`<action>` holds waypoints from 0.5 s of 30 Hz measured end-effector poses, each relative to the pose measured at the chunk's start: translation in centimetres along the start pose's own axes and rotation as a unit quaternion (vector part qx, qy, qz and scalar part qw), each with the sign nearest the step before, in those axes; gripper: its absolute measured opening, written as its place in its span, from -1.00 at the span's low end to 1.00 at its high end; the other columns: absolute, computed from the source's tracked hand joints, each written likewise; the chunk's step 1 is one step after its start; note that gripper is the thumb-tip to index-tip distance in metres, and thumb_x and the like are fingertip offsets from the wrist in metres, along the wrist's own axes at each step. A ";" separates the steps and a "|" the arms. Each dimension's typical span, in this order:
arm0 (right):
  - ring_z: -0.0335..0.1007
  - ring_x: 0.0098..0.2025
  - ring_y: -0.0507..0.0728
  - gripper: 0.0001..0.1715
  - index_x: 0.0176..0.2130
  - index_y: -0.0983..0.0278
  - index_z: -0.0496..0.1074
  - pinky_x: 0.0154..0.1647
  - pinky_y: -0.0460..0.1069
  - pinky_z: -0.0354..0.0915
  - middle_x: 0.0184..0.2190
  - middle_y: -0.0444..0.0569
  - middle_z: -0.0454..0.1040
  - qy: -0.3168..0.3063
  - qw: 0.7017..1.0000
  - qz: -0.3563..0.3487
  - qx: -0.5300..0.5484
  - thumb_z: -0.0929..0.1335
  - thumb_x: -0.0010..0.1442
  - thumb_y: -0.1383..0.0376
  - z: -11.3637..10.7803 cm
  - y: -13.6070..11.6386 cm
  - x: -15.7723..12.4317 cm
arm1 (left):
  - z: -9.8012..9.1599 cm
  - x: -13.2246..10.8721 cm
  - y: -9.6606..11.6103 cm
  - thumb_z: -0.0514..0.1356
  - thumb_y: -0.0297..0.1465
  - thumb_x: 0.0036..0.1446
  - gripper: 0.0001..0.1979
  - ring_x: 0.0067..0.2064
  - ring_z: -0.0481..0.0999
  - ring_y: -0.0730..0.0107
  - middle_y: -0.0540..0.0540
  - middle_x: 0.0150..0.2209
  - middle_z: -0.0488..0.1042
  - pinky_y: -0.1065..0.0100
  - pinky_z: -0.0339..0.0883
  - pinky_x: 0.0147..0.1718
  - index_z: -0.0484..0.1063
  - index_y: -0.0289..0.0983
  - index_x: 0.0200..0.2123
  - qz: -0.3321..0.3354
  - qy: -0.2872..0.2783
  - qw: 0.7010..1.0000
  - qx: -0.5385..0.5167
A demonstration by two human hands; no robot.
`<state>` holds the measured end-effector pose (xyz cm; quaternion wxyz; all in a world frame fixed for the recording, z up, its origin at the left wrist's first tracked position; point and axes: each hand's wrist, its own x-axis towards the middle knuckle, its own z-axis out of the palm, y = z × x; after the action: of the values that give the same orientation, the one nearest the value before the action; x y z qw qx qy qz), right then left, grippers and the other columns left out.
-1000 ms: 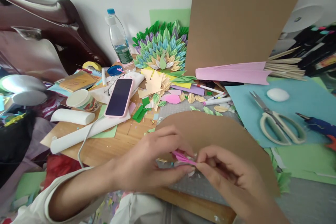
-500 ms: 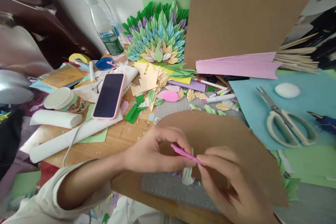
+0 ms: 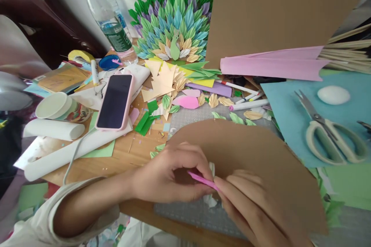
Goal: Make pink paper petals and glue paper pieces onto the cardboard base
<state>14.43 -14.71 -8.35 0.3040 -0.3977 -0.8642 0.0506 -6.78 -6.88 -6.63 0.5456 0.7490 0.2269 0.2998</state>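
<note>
A narrow folded strip of pink paper (image 3: 203, 180) is pinched between both hands. My left hand (image 3: 176, 173) holds its middle between thumb and forefinger, with the fingers curled. The fingertips of my right hand (image 3: 246, 197) are pressed together on its right end. Beneath my hands lies a rounded brown cardboard piece (image 3: 232, 139), resting on a grey cutting mat (image 3: 191, 216). A crumpled whitish scrap (image 3: 211, 200) shows just behind and below the fingers.
A pink phone (image 3: 114, 102) lies left, near paper rolls (image 3: 55, 129) and bottles (image 3: 111, 31). A folded-paper peacock (image 3: 175, 27) stands behind beside upright cardboard (image 3: 275, 11). Scissors (image 3: 327, 127) and a white oval (image 3: 334, 95) lie on blue paper at right.
The view has shifted a little closer and lower. My right hand's fingers have closed in nearer to my left fingertips, and both still hold the pink paper.
</note>
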 end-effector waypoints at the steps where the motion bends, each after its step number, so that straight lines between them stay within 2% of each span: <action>1: 0.50 -0.13 0.09 -0.58 0.10 0.40 0.40 -0.03 -0.01 0.41 -0.18 0.00 0.56 0.006 1.000 -0.005 0.006 0.35 0.24 0.51 0.1 0.1 0.1 | -0.1 0.0 0.0 0.29 -0.57 0.09 -0.95 -0.33 0.50 0.41 -0.13 -0.40 0.53 0.40 0.38 -0.25 0.49 -0.37 -0.34 0.020 0.001 0.999 0.029; 10: 0.47 -0.15 0.06 -0.67 0.02 0.32 0.42 -0.06 -0.05 0.39 -0.25 -0.05 0.54 0.033 0.999 -0.012 0.026 0.33 0.26 0.49 0.7 1.1 0.2 | 0.1 -0.2 0.1 0.27 -0.54 0.15 -0.94 -0.29 0.53 0.35 -0.17 -0.38 0.54 0.34 0.37 -0.21 0.47 -0.39 -0.27 0.102 0.046 0.983 0.145; 13: 0.46 -0.16 0.05 -0.68 0.02 0.35 0.40 -0.06 -0.04 0.38 -0.24 -0.03 0.53 0.024 0.998 -0.016 0.055 0.31 0.27 0.49 0.8 1.1 0.5 | 0.1 -0.4 0.0 0.27 -0.51 0.16 -0.84 -0.25 0.52 0.35 -0.18 -0.32 0.53 0.34 0.38 -0.20 0.44 -0.38 -0.16 0.105 0.061 0.978 0.168; 15: 0.45 -0.21 0.04 -0.72 -0.03 0.35 0.41 -0.13 -0.06 0.39 -0.28 -0.03 0.52 0.025 0.996 0.003 0.084 0.29 0.27 0.51 0.8 1.0 0.9 | 0.0 -0.4 0.0 0.27 -0.49 0.17 -0.80 -0.22 0.51 0.34 -0.18 -0.27 0.51 0.34 0.39 -0.18 0.42 -0.37 -0.13 0.110 0.067 0.974 0.184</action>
<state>14.19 -13.21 -8.92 0.3577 -0.3748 -0.8477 0.1139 -7.03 -7.19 -6.68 0.3458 0.8352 0.2302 0.3605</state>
